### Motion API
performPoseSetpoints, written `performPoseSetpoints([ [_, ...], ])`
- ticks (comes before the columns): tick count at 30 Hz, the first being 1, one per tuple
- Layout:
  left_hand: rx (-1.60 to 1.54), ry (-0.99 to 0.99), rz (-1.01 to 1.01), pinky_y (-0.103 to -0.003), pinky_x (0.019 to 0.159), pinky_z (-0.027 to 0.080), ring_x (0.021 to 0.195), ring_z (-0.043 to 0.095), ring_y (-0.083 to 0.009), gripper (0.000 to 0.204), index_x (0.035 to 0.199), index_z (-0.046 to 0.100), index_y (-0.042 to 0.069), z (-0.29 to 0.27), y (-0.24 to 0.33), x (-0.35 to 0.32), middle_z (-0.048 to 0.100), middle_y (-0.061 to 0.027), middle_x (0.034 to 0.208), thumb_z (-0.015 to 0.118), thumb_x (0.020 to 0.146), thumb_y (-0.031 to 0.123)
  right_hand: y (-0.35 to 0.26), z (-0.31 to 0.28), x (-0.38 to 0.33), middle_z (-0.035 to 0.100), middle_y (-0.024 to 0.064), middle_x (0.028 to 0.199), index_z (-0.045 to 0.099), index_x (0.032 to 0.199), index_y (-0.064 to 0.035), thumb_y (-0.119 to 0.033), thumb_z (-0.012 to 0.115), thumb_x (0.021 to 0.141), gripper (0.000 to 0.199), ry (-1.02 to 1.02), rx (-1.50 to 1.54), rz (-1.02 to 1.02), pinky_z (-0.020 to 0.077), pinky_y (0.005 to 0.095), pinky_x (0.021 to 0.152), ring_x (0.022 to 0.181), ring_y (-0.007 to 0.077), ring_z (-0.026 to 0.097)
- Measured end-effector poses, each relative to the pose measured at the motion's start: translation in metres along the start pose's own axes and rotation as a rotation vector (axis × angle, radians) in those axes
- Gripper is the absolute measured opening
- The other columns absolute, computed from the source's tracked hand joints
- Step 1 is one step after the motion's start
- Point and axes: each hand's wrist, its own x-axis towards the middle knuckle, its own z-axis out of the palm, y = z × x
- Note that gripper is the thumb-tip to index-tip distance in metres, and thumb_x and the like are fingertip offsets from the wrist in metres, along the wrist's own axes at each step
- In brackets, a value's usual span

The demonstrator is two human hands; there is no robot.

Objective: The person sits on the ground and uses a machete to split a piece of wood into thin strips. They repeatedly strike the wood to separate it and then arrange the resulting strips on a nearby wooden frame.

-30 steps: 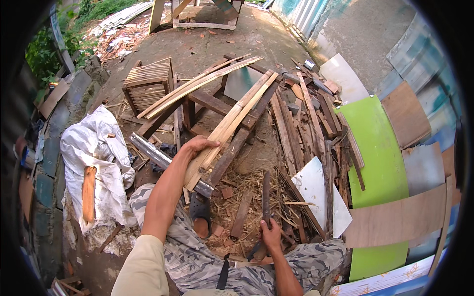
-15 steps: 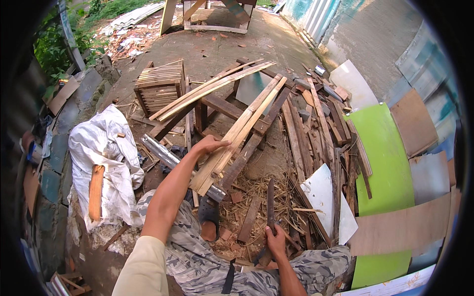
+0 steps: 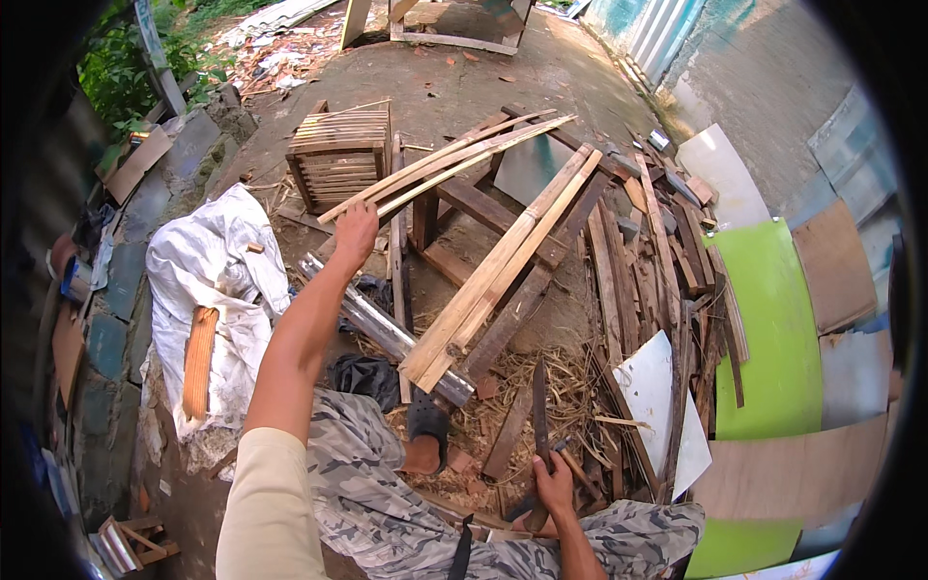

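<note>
My left hand [image 3: 357, 232] reaches forward, its fingers closed over the near end of some thin pale wooden strips [image 3: 454, 155]. The strips lie slanting across a dark wooden frame [image 3: 474, 205]. Down by my right knee, my right hand [image 3: 554, 485] grips a machete [image 3: 540, 406], its dark blade pointing away from me. Between the hands, two thicker pale wooden sticks [image 3: 507, 266] rest side by side on the frame, their near ends over a grey metal-faced bar [image 3: 362, 319]. Part of the machete's handle is hidden by my fingers.
A slatted wooden crate [image 3: 338, 159] stands beyond my left hand. On the left lies a white sack [image 3: 217, 256] with an orange-brown wood piece [image 3: 199, 362] on it. Scrap wood [image 3: 628, 280] is piled on the right, beside a green panel [image 3: 768, 329]. Shavings [image 3: 493, 425] cover the ground ahead.
My left hand has left the two thicker sticks and moved forward and left to the thin strips. The right hand still holds the machete low. The view has shifted slightly.
</note>
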Motion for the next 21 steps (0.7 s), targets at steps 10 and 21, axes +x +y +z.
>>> performPoseSetpoints([
  [10,-0.558,-0.320,0.029,-0.057,0.073,0.050,0.082,0.064,-0.0508,0.048,0.110,0.048,-0.003,-0.067,0.072,-0.069,0.066,-0.0303,0.084,0.048,0.101,0.043,0.002,-0.006,-0.005,0.062,0.0028,0.068,0.064,0.103,-0.0021,-0.026,0.064,0.097,0.025,0.012,-0.037,-0.029,0.0453,0.0293,0.049,0.053,0.0110,0.059],
  [21,-0.674,-0.213,-0.042,-0.054,0.074,0.052,0.082,0.066,-0.0465,0.041,0.124,0.060,0.004,-0.097,0.066,-0.126,0.068,-0.0274,0.085,0.053,0.097,0.035,0.016,-0.005,-0.003,0.065,0.0069,0.071,0.065,0.105,-0.0014,-0.029,0.064,0.095,0.030,-0.021,-0.113,-0.150,0.0492,0.0346,0.062,0.065,0.0171,0.064],
])
